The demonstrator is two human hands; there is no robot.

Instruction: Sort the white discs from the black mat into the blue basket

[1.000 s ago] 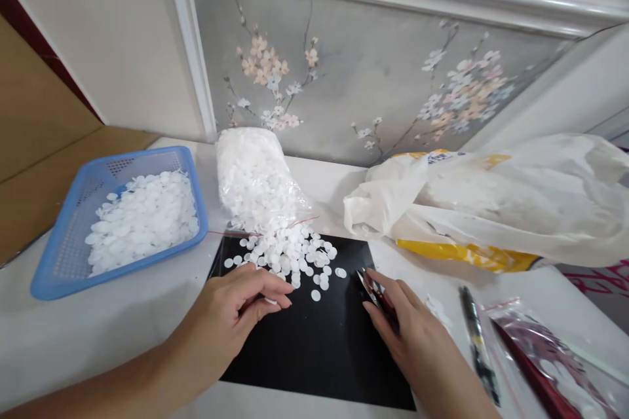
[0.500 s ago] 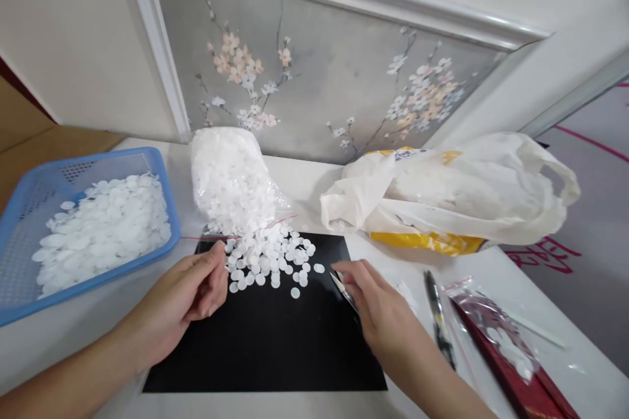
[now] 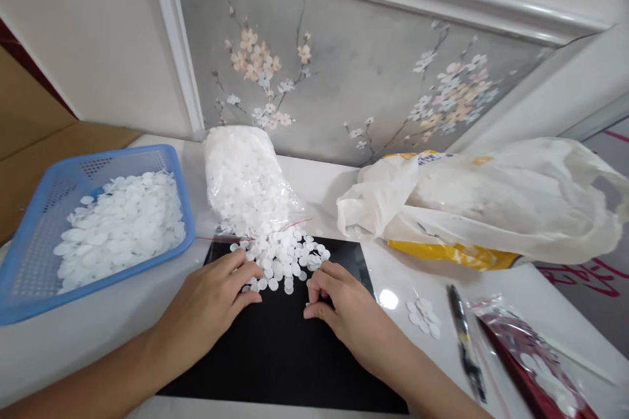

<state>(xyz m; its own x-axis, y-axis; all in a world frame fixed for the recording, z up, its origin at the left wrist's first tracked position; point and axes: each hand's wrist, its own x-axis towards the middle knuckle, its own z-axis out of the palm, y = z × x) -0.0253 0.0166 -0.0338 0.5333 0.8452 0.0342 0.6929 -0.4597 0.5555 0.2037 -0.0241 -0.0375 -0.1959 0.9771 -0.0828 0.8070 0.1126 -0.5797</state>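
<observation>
A loose pile of small white translucent discs (image 3: 280, 255) spreads over the far part of a black board (image 3: 295, 360). My left hand (image 3: 216, 291) rests at the pile's left edge, thumb and fingers apart, fingertips by the discs. At the right edge, my right hand (image 3: 344, 298) has its fingers curled and thumb and forefinger brought together. A tiny white bit shows at those fingertips, too small to name. Behind the pile lies a clear plastic bag (image 3: 246, 177) full of the same discs, its mouth toward the board.
On the left stands a blue basket (image 3: 184, 209) holding many discs. A white and yellow carrier bag (image 3: 472, 209) lies at the back right. Several discs (image 3: 423, 317), a black pen (image 3: 464, 340) and a zip bag over something dark red (image 3: 535, 353) lie at right.
My left hand has opened and moved down onto the pile's left edge. My right hand has moved left to the discs. A silvery object beside it no longer shows. The view has shifted.
</observation>
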